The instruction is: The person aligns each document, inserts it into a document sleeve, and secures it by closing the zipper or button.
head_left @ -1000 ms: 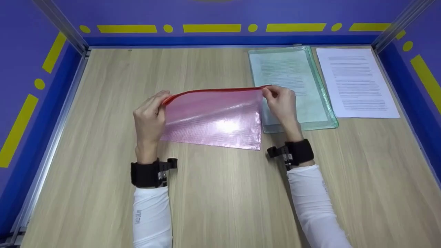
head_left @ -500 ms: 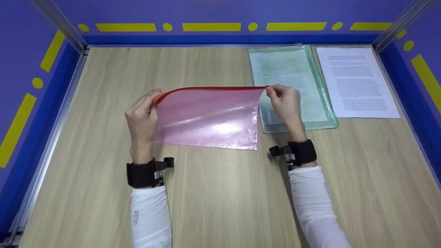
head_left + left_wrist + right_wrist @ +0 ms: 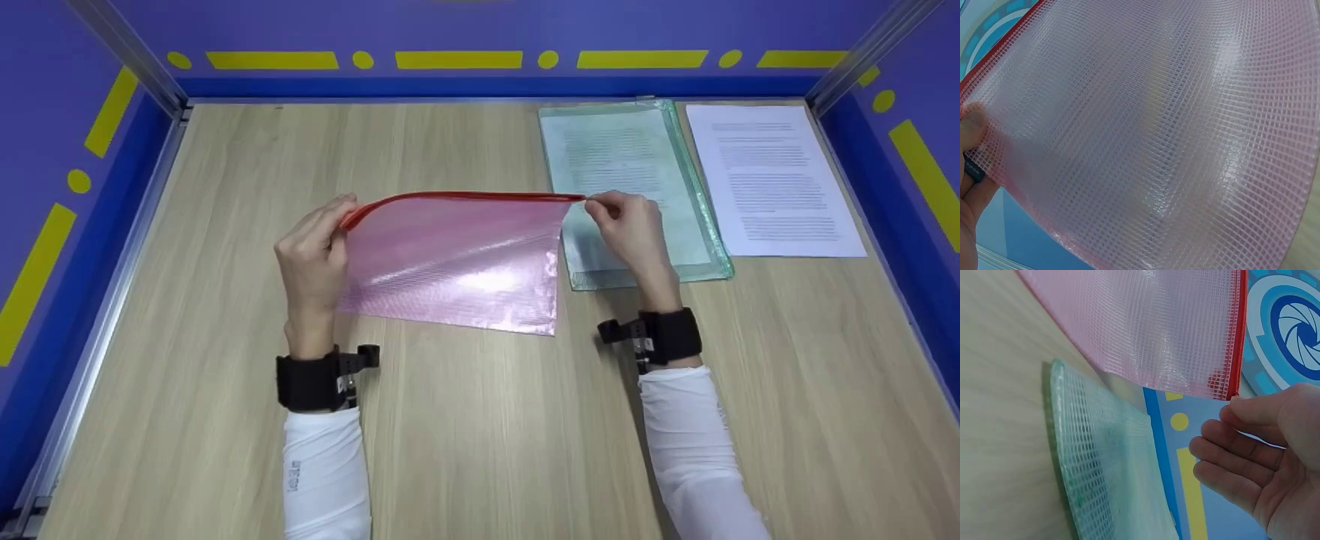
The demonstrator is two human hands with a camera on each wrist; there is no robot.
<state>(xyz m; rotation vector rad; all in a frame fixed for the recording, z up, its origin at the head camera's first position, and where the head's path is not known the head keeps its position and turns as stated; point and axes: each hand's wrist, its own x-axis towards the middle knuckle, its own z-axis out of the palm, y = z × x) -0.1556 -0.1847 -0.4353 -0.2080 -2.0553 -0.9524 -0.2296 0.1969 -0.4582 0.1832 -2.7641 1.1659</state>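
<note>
A pink translucent mesh zip pouch (image 3: 450,262) is stretched between both hands, its red zipper edge along the top and its body hanging toward me. My left hand (image 3: 311,255) grips the pouch's upper left corner; in the left wrist view the thumb (image 3: 974,124) lies on the mesh, with other fingers behind it. At the opposite end of the zipper, my right hand (image 3: 634,232) pinches the very tip between thumb and forefinger. The right wrist view shows that pinch at the end of the red zipper (image 3: 1239,343), with the other fingers loosely curled below.
Behind the right hand lies a green mesh zip pouch (image 3: 622,150) with a printed sheet inside. Printed white paper (image 3: 780,180) lies beside it at the back right. Blue panels (image 3: 480,86) with yellow marks border the wooden table (image 3: 465,435).
The left hand has shifted left, drawing the pouch that way. The right hand has slid right and slightly toward me, its pinch moving from the pouch's corner to the zipper's tip.
</note>
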